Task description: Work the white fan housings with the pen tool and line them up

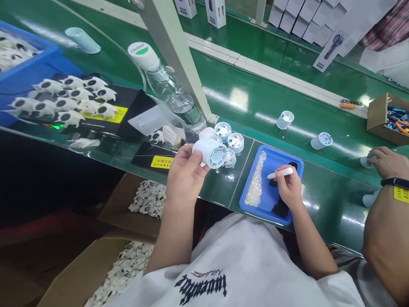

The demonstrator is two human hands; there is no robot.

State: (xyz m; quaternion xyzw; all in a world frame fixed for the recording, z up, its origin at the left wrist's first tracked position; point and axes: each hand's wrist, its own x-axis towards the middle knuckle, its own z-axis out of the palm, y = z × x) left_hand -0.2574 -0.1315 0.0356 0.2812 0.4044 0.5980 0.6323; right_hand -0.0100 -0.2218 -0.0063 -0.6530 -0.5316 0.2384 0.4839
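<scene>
My left hand (187,175) is closed around a pale blue cylindrical fan housing (209,153), its spoked round end turned to the right with a thin wire at it. In my right hand (289,187) is a white pen-shaped tool (279,173), pinched between the fingers. Its thin tip points left, over a heap of small clear pieces (255,187) in a blue tray (243,200). Black pieces (283,207) lie on the tray's right side, partly behind my right hand. Several similar fan housings (235,141) stand just beyond my left hand.
A water bottle (172,94) stands by a metal post (179,51). White fan-shaped parts (67,102) sit at left, near a blue bin (47,59). At right, a co-worker's hand (388,162) touches another housing. Cardboard boxes (118,204) of white parts are below the bench.
</scene>
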